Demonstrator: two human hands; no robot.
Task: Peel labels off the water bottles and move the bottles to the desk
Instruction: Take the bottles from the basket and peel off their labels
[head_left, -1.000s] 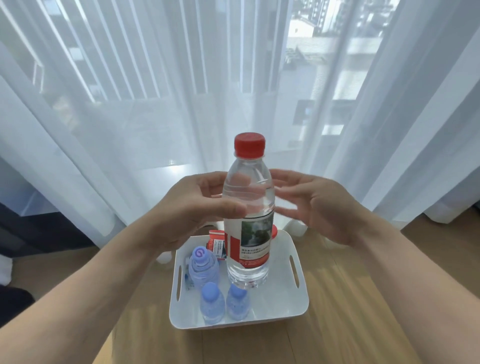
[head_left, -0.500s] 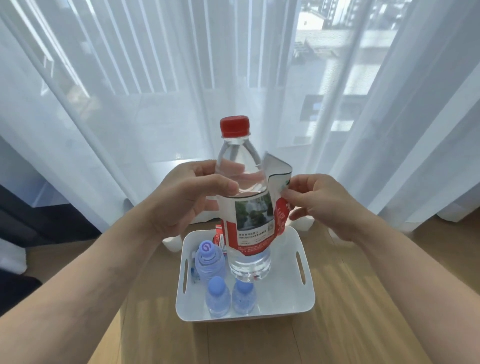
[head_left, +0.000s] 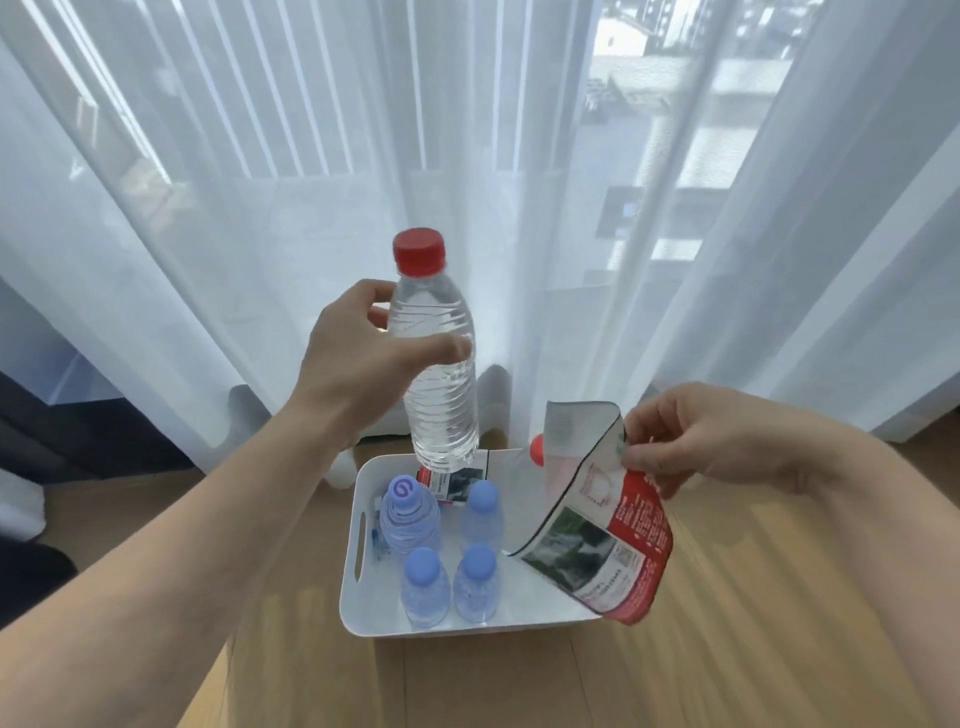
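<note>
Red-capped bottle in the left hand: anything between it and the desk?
Nothing visible does. The left hand holds the red-capped bottle above the white tray, the peeled label apart in the right hand. The desk is out of view.

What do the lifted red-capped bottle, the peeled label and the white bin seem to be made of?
The red-capped bottle: clear thin plastic, glossy; the curtain shows through it, and ribs ring its wall. The peeled label: probably plastic film, printed outside, pale inside; it curls softly. The white bin: likely moulded plastic, smooth, with rounded corners and handle slots.
</note>
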